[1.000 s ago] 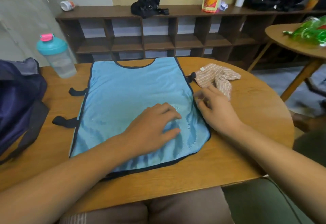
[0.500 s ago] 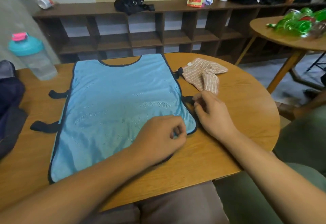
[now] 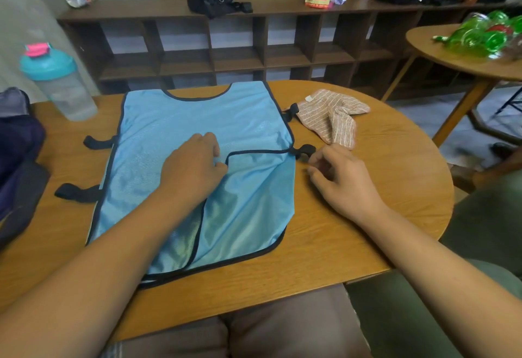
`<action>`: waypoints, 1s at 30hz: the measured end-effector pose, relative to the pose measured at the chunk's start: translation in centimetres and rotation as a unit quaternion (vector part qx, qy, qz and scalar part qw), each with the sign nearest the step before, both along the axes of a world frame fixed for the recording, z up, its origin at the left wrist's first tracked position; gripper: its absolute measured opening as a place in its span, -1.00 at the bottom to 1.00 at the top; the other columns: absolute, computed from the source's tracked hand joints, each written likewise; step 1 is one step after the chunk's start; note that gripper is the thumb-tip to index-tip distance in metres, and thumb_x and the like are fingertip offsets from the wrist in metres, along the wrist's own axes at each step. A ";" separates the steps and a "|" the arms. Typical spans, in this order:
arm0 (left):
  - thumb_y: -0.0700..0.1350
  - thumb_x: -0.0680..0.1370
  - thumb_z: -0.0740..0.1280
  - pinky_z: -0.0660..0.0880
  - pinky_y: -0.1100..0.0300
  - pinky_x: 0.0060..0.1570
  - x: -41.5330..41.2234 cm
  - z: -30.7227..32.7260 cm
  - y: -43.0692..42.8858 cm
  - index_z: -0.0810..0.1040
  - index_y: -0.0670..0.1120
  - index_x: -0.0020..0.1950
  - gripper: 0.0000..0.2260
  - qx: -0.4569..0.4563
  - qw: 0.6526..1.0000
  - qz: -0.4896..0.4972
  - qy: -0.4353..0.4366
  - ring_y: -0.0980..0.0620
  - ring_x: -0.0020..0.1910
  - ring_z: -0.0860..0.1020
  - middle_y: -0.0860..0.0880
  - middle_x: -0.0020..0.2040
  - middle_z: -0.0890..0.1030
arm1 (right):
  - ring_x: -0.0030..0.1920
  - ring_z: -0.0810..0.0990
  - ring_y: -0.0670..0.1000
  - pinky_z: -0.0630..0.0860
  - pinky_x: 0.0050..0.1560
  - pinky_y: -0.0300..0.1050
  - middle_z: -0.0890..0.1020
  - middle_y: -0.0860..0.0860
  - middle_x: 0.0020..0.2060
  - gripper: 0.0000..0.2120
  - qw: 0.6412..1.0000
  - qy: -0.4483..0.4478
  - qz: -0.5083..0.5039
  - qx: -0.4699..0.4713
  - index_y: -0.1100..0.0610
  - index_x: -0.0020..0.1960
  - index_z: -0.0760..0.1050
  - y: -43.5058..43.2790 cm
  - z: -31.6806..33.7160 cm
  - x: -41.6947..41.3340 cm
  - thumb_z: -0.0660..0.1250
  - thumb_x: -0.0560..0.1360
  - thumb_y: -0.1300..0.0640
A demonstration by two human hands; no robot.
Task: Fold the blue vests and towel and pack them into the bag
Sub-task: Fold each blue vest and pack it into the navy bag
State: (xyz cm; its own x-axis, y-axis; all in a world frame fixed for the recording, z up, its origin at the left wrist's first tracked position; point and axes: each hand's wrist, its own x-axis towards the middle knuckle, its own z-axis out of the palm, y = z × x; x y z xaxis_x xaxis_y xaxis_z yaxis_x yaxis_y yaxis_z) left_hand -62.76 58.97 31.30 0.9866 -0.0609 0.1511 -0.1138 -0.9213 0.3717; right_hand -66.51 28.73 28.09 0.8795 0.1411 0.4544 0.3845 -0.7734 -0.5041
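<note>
Blue vest (image 3: 180, 120) lies flat on the round wooden bench (image 3: 381, 188), neck opening on the far side from the fingers. Its near right corner is turned over onto the cloth, and the dark-bound edge of that flap runs from the left fingers (image 3: 215, 147) across to a black side strap (image 3: 304, 151). Left hand (image 3: 195, 168) rests on the vest, fingers curled and gripping the flap at its corner. Right hand (image 3: 343, 178) is on the bench beside the vest's right edge. Its fingers (image 3: 324, 157) are loosely curled with a narrow gap, nothing seen between them, and the tips are just beside the black strap. Striped towel (image 3: 330, 115) lies crumpled just beyond the right fingers, touching the vest's upper right strap. Dark bag (image 3: 19, 157) sits well to the left of the left fingers, at the bench edge. Teal-lidded bottle (image 3: 56, 84) stands beyond the bag.
</note>
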 end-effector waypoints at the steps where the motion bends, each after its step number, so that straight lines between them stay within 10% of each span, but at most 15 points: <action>1: -0.12 0.53 0.37 0.49 -0.03 -0.17 -0.1 0.1 -0.1 0.44 0.03 0.00 -0.87 0.004 1.000 -0.012 -0.025 -0.10 -0.10 0.53 0.05 -0.04 0.46 | -0.03 0.55 -0.04 0.55 -0.01 0.01 0.57 -0.09 -0.07 -0.87 1.000 0.002 0.001 -0.005 0.00 0.03 0.56 0.0 0.0 0.0 0.46 0.55 0.17; 8: 0.10 0.58 0.38 0.54 0.08 -0.08 -5.6 1.2 -4.5 0.50 0.15 0.01 -0.90 -0.073 0.969 -0.231 -0.054 0.16 -0.07 0.52 0.16 -0.03 0.48 | -0.05 0.54 -0.03 0.55 0.00 0.09 0.54 -0.12 -0.11 -0.88 1.000 0.008 -0.002 -0.024 -0.02 0.02 0.56 0.1 -0.4 0.1 0.45 0.54 0.14; 12: 0.40 0.51 0.32 0.45 0.12 -0.14 -7.8 -0.2 -6.6 0.46 0.12 0.01 -0.63 0.042 0.964 -0.262 -0.031 0.15 -0.08 0.48 0.13 -0.05 0.47 | -0.05 0.54 -0.01 0.55 0.02 0.11 0.55 -0.09 -0.11 -0.89 1.000 -0.001 -0.001 -0.024 0.01 0.01 0.57 0.1 -0.5 0.2 0.45 0.53 0.16; 21: 0.02 0.44 0.46 0.59 0.16 -0.17 -5.3 0.5 -4.6 0.63 0.10 -0.18 -0.95 -0.133 0.979 -0.145 0.056 0.22 -0.25 0.61 0.16 -0.26 0.67 | -0.05 0.53 -0.03 0.54 0.02 0.09 0.55 -0.10 -0.11 -0.90 0.999 -0.020 0.032 -0.036 0.04 0.03 0.58 0.3 0.1 -0.3 0.47 0.55 0.16; 30: -0.03 0.47 0.47 0.54 0.17 -0.21 -2.9 0.8 -2.2 0.66 0.05 -0.21 -0.94 -0.117 0.984 -0.098 0.092 0.12 -0.25 0.62 0.06 -0.28 0.67 | 0.03 0.52 -0.02 0.45 0.05 -0.03 0.58 -0.08 0.03 -0.72 0.966 -0.063 0.167 -0.186 0.04 0.20 0.61 3.1 1.0 -2.5 0.46 0.60 -0.11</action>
